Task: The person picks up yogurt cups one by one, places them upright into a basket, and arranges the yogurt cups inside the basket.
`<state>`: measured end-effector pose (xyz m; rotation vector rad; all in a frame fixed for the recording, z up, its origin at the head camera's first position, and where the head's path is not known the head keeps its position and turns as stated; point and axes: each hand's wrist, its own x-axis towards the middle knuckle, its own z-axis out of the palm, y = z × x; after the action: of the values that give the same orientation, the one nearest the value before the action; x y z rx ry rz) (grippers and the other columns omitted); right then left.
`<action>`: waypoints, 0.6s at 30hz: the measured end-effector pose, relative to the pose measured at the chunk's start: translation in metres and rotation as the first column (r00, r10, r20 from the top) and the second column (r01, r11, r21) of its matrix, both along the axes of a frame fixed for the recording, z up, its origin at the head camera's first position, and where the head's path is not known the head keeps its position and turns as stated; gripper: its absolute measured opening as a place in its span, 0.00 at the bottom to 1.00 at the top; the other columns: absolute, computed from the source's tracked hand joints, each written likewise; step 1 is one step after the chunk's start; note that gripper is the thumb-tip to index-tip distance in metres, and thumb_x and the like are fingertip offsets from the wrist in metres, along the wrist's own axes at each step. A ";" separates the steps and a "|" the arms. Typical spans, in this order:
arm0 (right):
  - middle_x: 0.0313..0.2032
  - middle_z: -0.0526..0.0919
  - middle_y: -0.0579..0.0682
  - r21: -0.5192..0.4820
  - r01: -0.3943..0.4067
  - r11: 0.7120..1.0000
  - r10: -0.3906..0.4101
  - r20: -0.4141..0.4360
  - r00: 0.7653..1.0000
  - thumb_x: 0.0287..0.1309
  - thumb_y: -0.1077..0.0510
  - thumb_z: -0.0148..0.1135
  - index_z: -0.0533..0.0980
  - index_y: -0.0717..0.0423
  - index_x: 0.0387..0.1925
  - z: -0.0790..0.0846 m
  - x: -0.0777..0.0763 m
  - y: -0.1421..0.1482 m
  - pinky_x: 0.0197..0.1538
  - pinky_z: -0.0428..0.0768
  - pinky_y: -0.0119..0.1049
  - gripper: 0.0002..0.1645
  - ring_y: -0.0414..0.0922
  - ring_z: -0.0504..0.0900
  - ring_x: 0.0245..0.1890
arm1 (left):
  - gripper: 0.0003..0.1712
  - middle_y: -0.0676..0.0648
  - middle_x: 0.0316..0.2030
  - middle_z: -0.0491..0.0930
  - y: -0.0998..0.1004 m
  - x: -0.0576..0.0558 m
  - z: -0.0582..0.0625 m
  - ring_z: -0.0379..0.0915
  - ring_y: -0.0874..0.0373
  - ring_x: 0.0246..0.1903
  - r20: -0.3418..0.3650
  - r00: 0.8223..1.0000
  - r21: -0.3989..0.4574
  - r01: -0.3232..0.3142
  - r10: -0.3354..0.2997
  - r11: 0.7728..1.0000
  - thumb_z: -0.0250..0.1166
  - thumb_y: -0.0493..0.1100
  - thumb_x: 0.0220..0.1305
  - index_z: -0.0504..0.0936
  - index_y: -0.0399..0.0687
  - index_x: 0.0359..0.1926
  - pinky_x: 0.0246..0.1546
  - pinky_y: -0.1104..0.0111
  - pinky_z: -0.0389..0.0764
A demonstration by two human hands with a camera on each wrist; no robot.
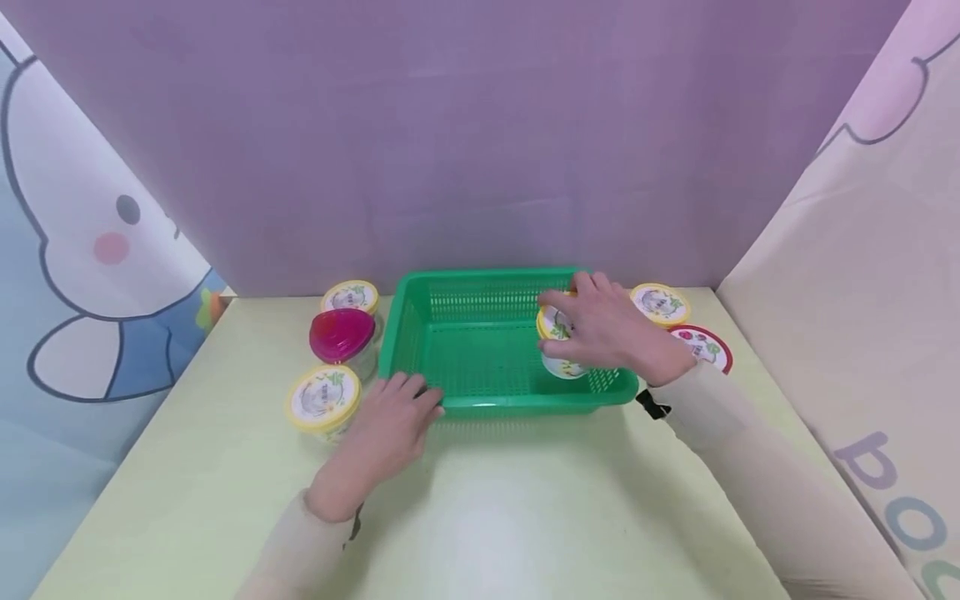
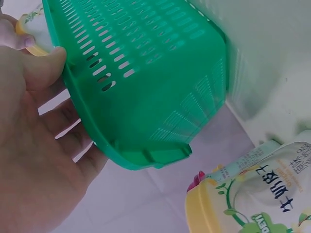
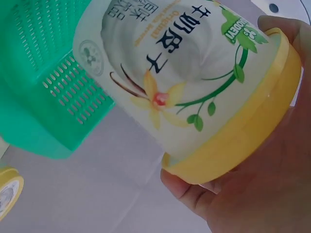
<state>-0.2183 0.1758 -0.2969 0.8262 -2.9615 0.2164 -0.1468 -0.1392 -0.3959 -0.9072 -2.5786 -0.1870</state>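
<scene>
My left fingers (image 1: 412, 387) pinch the basket (image 1: 495, 403), my right fingers (image 1: 557, 298) one tub (image 1: 564, 367) at its right; five tubs (image 1: 322, 400) seem still to do.

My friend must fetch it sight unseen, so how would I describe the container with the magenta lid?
Start at the big green plastic basket. Just to its left, as the person sees it, three lidded containers form a row. Pick the middle one, the magenta-lidded container: the yellow-lidded tubs before and behind it have pale, printed tops.
</scene>
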 end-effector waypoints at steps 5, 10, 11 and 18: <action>0.50 0.70 0.60 0.025 -0.023 0.999 0.023 0.022 0.999 0.60 0.36 0.60 0.73 0.45 0.66 -0.003 -0.005 -0.010 0.52 0.68 0.55 0.35 0.56 0.65 0.49 | 0.09 0.47 0.33 0.78 0.001 -0.001 0.004 0.71 0.51 0.33 -0.003 1.000 -0.003 -0.006 0.006 1.000 0.71 0.43 0.65 0.86 0.43 0.44 0.35 0.62 0.73; 0.47 0.70 0.58 0.068 -0.041 0.997 0.038 0.044 0.998 0.61 0.35 0.59 0.73 0.45 0.67 -0.008 -0.010 -0.015 0.50 0.68 0.52 0.36 0.55 0.65 0.47 | 0.09 0.48 0.34 0.79 0.002 0.000 0.002 0.71 0.51 0.34 0.013 1.000 -0.015 -0.013 0.013 1.000 0.70 0.43 0.66 0.86 0.44 0.44 0.36 0.62 0.73; 0.47 0.70 0.58 0.075 -0.045 0.996 0.041 0.047 0.998 0.61 0.35 0.59 0.73 0.45 0.67 -0.009 -0.011 -0.016 0.49 0.68 0.51 0.36 0.55 0.65 0.47 | 0.09 0.48 0.34 0.79 0.002 0.000 0.002 0.71 0.51 0.35 0.016 1.000 -0.012 -0.014 0.015 1.000 0.70 0.43 0.66 0.87 0.44 0.44 0.36 0.62 0.73; 0.47 0.70 0.57 0.099 -0.057 0.993 0.046 0.111 0.993 0.62 0.33 0.60 0.72 0.45 0.68 -0.011 -0.020 -0.024 0.44 0.67 0.46 0.37 0.53 0.64 0.44 | 0.09 0.48 0.34 0.80 0.003 0.001 0.005 0.71 0.50 0.35 0.015 1.000 -0.013 -0.025 0.026 1.000 0.70 0.43 0.66 0.87 0.43 0.44 0.36 0.62 0.73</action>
<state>-0.2386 0.1515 -0.3083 0.9320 -3.0779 0.1160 -0.1456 -0.1357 -0.3908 -0.8804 -2.6072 -0.1705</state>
